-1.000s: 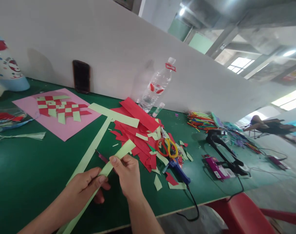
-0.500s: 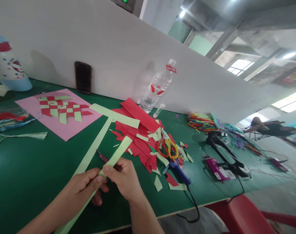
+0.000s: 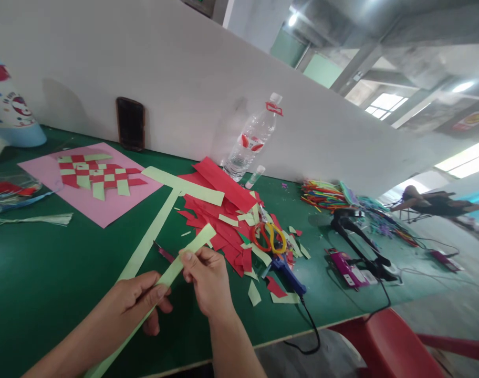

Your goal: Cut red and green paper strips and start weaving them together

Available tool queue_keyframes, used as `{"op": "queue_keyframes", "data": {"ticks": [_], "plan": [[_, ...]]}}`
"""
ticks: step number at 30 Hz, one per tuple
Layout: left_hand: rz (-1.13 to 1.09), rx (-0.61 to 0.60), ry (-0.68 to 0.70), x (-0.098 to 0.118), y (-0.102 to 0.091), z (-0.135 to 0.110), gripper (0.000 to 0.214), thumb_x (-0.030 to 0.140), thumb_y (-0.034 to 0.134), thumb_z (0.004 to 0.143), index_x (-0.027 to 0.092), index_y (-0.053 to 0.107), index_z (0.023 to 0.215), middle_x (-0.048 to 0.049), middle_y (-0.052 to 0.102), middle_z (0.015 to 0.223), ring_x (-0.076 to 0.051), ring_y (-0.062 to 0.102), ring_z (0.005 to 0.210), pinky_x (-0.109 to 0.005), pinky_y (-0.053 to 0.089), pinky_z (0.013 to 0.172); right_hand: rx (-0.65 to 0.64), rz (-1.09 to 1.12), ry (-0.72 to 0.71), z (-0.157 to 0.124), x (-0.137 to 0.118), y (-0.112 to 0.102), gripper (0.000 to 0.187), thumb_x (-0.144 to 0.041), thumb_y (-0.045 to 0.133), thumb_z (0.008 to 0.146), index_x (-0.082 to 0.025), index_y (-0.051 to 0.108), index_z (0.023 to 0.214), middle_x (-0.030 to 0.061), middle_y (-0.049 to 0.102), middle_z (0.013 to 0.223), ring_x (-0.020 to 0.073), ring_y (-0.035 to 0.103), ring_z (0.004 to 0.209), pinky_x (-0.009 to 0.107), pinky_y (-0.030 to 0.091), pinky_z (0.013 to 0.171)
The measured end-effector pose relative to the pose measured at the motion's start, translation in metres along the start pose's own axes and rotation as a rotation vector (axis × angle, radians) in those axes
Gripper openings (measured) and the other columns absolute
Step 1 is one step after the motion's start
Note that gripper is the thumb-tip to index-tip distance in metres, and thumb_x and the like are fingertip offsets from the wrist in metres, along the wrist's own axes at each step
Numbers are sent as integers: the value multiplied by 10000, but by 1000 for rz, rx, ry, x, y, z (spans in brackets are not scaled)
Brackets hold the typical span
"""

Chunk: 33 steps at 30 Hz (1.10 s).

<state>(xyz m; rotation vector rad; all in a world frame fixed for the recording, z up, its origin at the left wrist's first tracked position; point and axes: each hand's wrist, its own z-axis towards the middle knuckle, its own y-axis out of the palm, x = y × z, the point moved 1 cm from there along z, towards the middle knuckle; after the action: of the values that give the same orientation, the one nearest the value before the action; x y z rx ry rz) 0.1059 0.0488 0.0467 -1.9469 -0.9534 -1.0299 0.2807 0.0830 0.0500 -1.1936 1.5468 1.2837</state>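
My left hand [image 3: 135, 302] and my right hand [image 3: 208, 278] both pinch one long light-green paper strip [image 3: 196, 244] above the green table [image 3: 46, 273]. The strip runs from the lower left up to the right, its far end free past my right thumb. Under it lies a small dark-pink blade or cutter [image 3: 163, 253]. Just beyond sits a heap of red and green paper scraps [image 3: 219, 215]. Red and yellow scissors [image 3: 269, 237] rest on its right side.
A pink sheet with a red-and-green woven pattern [image 3: 92, 178] lies at the left. A phone [image 3: 129, 123] and a water bottle [image 3: 253, 137] stand against the white wall. A blue glue gun [image 3: 289, 274], a purple box [image 3: 344, 265], cables and coloured sticks [image 3: 326, 191] lie to the right. A red chair [image 3: 381, 341] stands below the edge.
My right hand slid down the strip toward my left hand, then back up along it. My left hand kept its pinch and shifted only slightly.
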Motion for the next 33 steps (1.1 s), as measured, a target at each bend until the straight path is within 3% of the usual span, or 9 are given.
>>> {"op": "queue_keyframes", "data": {"ticks": [4,8,13,20,25,30,33], "plan": [[0,31,7,0,3,-3,512,704,495,950,257,656,762,22,697,532,-198,707,595,-287,498,637,117,183,-36,6,-7,-5,489,-606,954,648,-186,706,678,-54,502,523,85,387,494,247,281,492],[2,7,6,-3,5,-3,472,669,517,958,257,642,764,11,744,592,-193,719,607,-284,509,641,152,272,-101,7,-12,-8,514,-602,985,614,-200,665,635,-44,515,547,104,443,530,254,351,518],[-34,52,33,-3,8,-2,447,649,527,946,266,563,717,28,716,589,-183,709,571,-277,498,595,76,155,-52,5,-6,-6,585,-686,943,633,-181,783,882,-14,624,671,90,451,509,242,339,484],[-18,64,11,0,7,-7,361,600,625,865,273,575,719,42,691,555,-197,712,590,-275,494,600,151,120,-135,8,-4,-9,490,-625,916,713,-179,715,746,-47,530,610,85,431,530,239,329,500],[104,28,-20,-16,-5,-17,336,620,652,833,284,627,820,28,732,594,-223,732,622,-281,515,624,223,149,-176,10,-9,-11,526,-656,915,692,-181,704,773,-58,497,604,87,403,533,245,327,498],[174,71,-116,-40,-20,-28,592,781,609,787,299,707,1116,17,720,549,-273,741,625,-308,515,609,271,162,-198,12,-10,-12,546,-672,921,663,-190,682,754,-62,492,589,90,398,522,248,325,486],[196,54,-135,-50,-25,-32,570,812,592,789,304,699,1025,20,710,535,-258,723,589,-301,503,601,296,162,-206,13,-11,-14,532,-658,921,671,-196,670,749,-63,487,597,91,397,522,248,333,482]]}}
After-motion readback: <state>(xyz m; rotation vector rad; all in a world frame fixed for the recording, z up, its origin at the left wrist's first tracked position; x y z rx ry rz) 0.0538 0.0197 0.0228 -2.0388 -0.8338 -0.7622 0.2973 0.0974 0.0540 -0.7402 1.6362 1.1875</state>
